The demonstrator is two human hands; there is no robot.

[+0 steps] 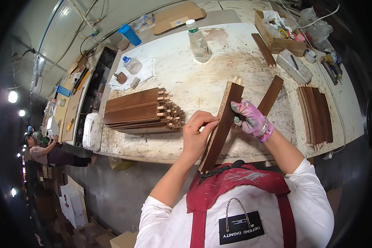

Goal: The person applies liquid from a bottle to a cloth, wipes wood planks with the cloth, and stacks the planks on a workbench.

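Note:
A dark brown wooden board (224,132) slants up and away from my body, and pale dowels (237,80) stick out of its far end. My right hand (253,120), in a stained pink glove, is closed around the board's right side. Bare, my left hand (197,131) has thumb and fingertips pinched together at the board's pale left edge; whatever they may hold is too small to make out. Beyond my right hand another brown board (271,95) lies on the table. To the left is a stack of similar boards (132,108), their dowel ends pointing right.
The stained white worktable (169,66) bears a clear bottle (199,44), a small blue-capped bottle (132,65) on a cloth, and a blue cup (129,34). More boards (316,115), a wrapped block (294,67) and a box of tools (281,39) occupy the right. Another person (49,151) stands far left.

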